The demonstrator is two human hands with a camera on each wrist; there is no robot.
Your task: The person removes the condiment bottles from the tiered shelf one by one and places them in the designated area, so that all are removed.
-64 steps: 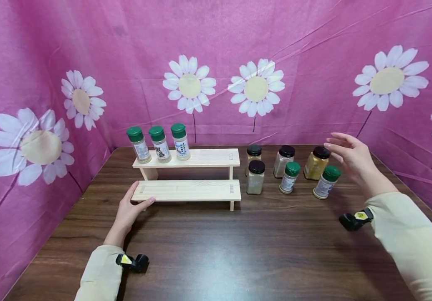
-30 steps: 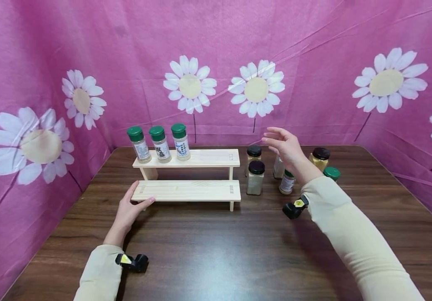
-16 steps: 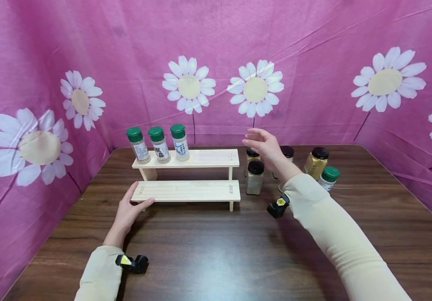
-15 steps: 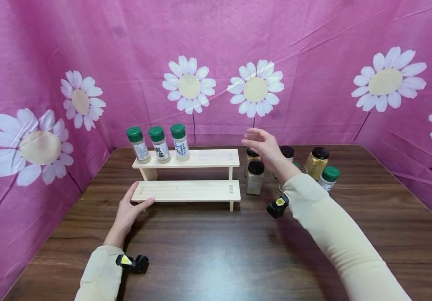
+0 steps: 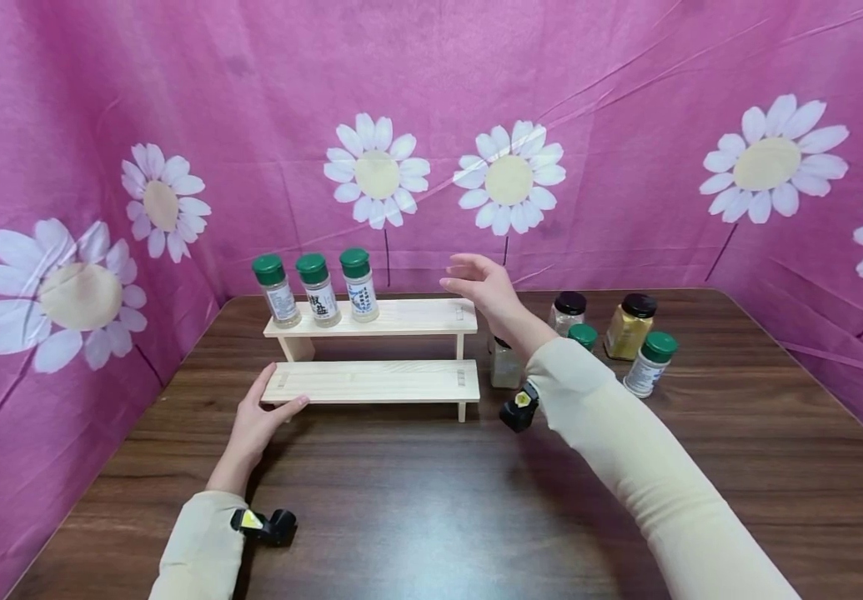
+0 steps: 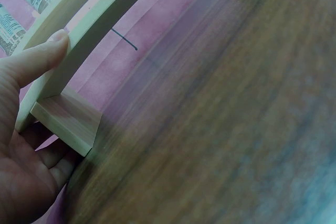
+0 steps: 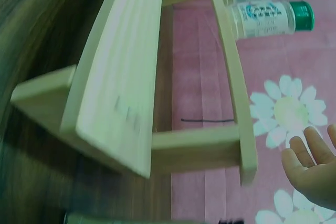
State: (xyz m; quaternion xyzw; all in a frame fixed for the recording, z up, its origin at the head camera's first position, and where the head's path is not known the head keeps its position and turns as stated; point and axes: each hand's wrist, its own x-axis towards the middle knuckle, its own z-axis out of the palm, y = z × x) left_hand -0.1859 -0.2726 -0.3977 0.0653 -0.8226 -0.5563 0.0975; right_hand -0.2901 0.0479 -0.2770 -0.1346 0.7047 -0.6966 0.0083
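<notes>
A two-tier wooden spice rack [image 5: 374,382] stands on the table. My left hand [image 5: 254,423] grips the left end of its lower shelf. In the left wrist view, the thumb [image 6: 50,53] lies on the shelf's front edge, with fingers around the end leg. Three green-capped shakers [image 5: 321,300] stand upright on the left half of the upper shelf. My right hand [image 5: 493,290] hovers near that shelf's right end, holding nothing, fingers loosely bent. Behind the right wrist, a black-capped jar [image 5: 504,368] is partly covered. The right wrist view shows the same hand [image 7: 315,174] apart from the rack.
Right of the rack stand a black-capped jar [image 5: 568,310], a yellow-filled jar [image 5: 629,329], a green-capped shaker [image 5: 649,367] and another green-capped shaker [image 5: 583,335], mostly hidden by the right sleeve. A pink cloth [image 5: 431,75] with daisies hangs behind the table [image 5: 401,500].
My right hand has moved left, from beside the yellow-filled jar across the other jars to the upper shelf's right end. My left hand and the shakers on the rack have stayed put.
</notes>
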